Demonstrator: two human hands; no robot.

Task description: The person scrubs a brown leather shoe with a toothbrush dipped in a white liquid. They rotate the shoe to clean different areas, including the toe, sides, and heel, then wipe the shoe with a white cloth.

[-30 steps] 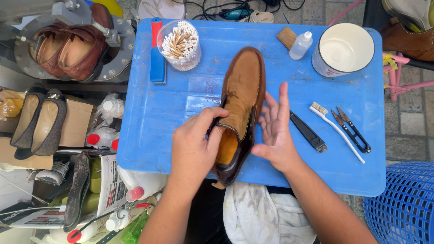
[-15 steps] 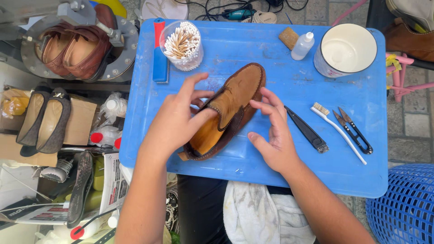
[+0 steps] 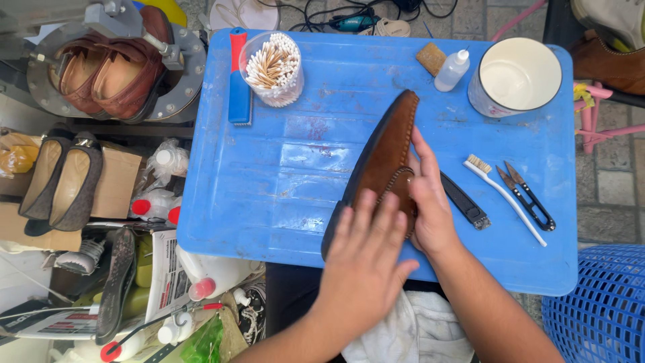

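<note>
Both hands cradle the tan suede loafer [image 3: 384, 158] tilted on the blue plastic desk [image 3: 269, 175]: left hand [image 3: 366, 259] spread flat over its heel, right hand [image 3: 430, 202] cupping its side; soft, light, best held heel-and-waist.

The one camera sits on my head and looks almost straight down, close over the blue bench [image 3: 269, 168], which fills the middle of the view from its near edge at my lap to its far edge. My forearms enter from the near side, bottom of the frame. At the left the view takes in a cluttered shelf of shoes [image 3: 60, 181]; at the right, paving and a blue basket [image 3: 598, 309].
</note>
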